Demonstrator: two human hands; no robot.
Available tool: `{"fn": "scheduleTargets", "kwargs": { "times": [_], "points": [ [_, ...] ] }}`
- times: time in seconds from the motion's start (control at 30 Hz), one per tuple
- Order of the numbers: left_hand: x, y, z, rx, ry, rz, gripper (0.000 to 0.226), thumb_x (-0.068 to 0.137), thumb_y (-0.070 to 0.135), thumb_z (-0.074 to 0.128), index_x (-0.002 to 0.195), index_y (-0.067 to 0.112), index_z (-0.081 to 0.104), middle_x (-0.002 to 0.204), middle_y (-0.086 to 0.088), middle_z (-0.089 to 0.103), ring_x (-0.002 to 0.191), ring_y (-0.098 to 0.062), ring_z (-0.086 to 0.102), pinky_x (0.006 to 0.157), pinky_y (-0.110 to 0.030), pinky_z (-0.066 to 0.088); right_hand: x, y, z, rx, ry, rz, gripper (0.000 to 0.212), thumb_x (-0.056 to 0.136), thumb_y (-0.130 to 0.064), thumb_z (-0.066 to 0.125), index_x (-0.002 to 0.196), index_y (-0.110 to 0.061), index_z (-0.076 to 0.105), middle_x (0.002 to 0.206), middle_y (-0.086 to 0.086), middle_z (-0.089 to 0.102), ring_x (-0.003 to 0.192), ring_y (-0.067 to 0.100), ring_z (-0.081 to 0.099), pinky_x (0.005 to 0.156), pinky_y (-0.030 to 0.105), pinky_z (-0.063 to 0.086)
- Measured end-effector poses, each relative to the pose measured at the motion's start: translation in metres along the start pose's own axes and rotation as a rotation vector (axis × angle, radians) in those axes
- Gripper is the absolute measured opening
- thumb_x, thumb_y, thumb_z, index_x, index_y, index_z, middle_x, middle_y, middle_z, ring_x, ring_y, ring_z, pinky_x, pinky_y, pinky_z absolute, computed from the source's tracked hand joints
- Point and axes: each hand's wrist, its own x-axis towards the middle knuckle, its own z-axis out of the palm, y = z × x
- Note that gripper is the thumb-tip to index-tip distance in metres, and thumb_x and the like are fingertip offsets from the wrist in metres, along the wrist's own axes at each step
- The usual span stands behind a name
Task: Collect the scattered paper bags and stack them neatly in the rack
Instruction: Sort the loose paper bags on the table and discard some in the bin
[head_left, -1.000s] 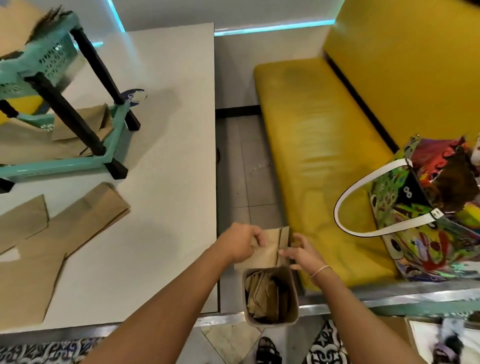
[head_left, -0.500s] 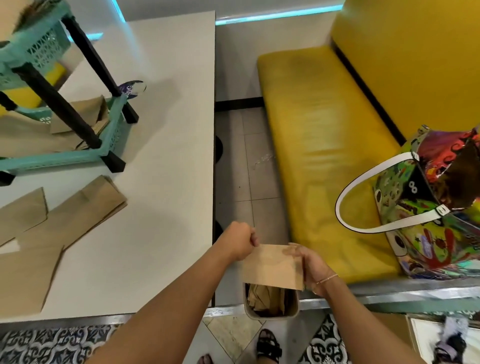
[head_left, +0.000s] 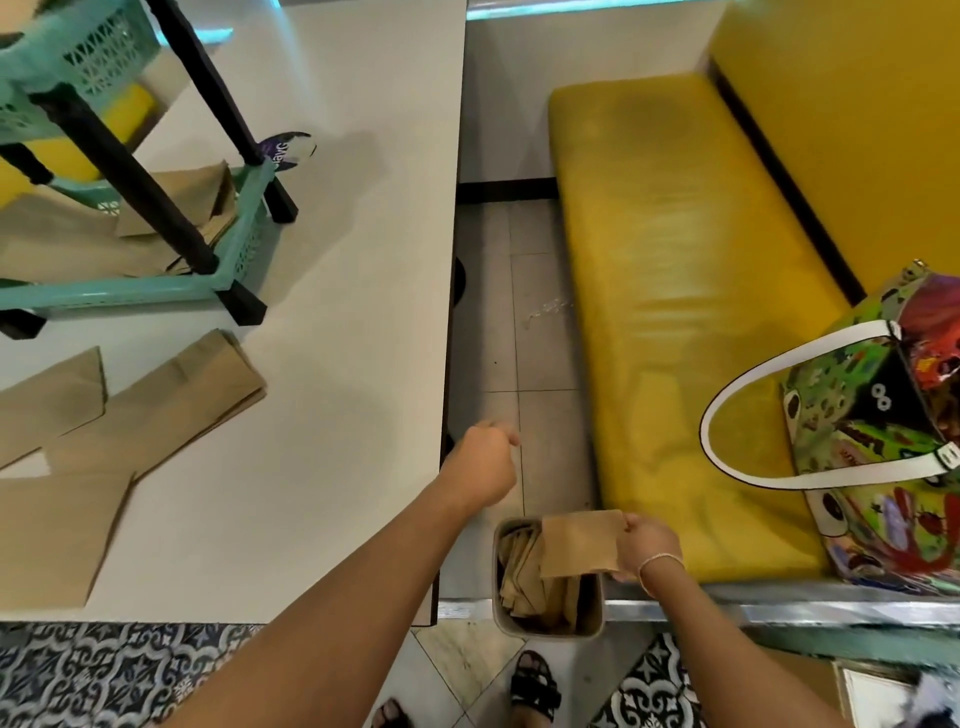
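White tabletop fills the nine o'clock side, with flat paper bags scattered at its near edge and the teal rack at ten o'clock already keeping a few. At six o'clock I see a small bin on the floor, stuffed with more bags. My right hand pinches one small bag by its edge over the bin's mouth, flat, I judge to keep it uncreased. My left hand hovers at the table edge, fingers curled, holding nothing.
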Motion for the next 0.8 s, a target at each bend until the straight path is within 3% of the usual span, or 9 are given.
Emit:
{"fn": "scheduleTargets", "kwargs": {
  "times": [0.13,0.23,0.37,0.53,0.67,0.8],
  "points": [
    [-0.002,0.002,-0.004,-0.051,0.038,0.054,0.034,0.093,0.006,0.049,0.126,0.014,0.053,0.13,-0.005,0.048,0.113,-0.018,0.051,0.094,-0.025,0.042,0.005,0.002,0.022,-0.106,-0.02,0.039,0.038,0.099,-0.013,0.032,0.132,-0.012,0.05,0.135,0.009,0.052,0.122,0.025,0.051,0.095,0.025,0.04],
    [-0.008,0.003,-0.008,-0.109,0.094,0.093,0.032,0.094,0.01,0.049,0.126,0.015,0.052,0.13,-0.003,0.047,0.112,-0.016,0.051,0.093,-0.023,0.041,0.007,-0.001,0.038,-0.125,-0.075,0.048,0.037,0.097,-0.012,0.034,0.129,-0.012,0.052,0.131,0.008,0.056,0.119,0.024,0.053,0.095,0.027,0.043],
    [-0.017,-0.001,-0.016,-0.211,0.185,0.12,0.034,0.095,0.012,0.049,0.128,0.016,0.049,0.132,-0.001,0.047,0.11,-0.013,0.053,0.092,-0.019,0.041,0.007,-0.008,0.057,-0.118,-0.139,0.014,0.029,0.094,-0.025,0.045,0.118,-0.015,0.059,0.121,0.006,0.061,0.11,0.025,0.058,0.084,0.025,0.045],
    [-0.028,-0.013,-0.025,-0.277,0.259,0.163,0.032,0.094,0.012,0.051,0.126,0.014,0.051,0.128,-0.002,0.05,0.105,-0.011,0.054,0.086,-0.012,0.038,0.0,-0.034,0.052,-0.08,-0.202,0.009,0.033,0.091,-0.015,0.051,0.122,-0.005,0.058,0.122,0.014,0.06,0.113,0.029,0.058,0.094,0.034,0.049],
    [-0.042,-0.022,-0.035,-0.311,0.291,0.194,0.03,0.094,0.011,0.05,0.124,0.016,0.052,0.127,0.0,0.051,0.111,-0.011,0.053,0.089,-0.011,0.037,-0.006,-0.063,0.041,-0.016,-0.143,-0.028,0.032,0.093,-0.013,0.048,0.12,-0.001,0.059,0.119,0.018,0.062,0.111,0.032,0.059,0.094,0.039,0.049],
    [-0.054,-0.044,-0.058,-0.285,0.336,0.191,0.03,0.095,0.014,0.05,0.124,0.018,0.052,0.128,0.0,0.051,0.106,-0.014,0.056,0.091,-0.019,0.043,-0.018,-0.105,0.016,0.193,0.026,-0.057,0.027,0.089,-0.011,0.052,0.112,-0.002,0.063,0.106,0.018,0.065,0.086,0.027,0.058,0.087,0.04,0.052]
  ]
}}
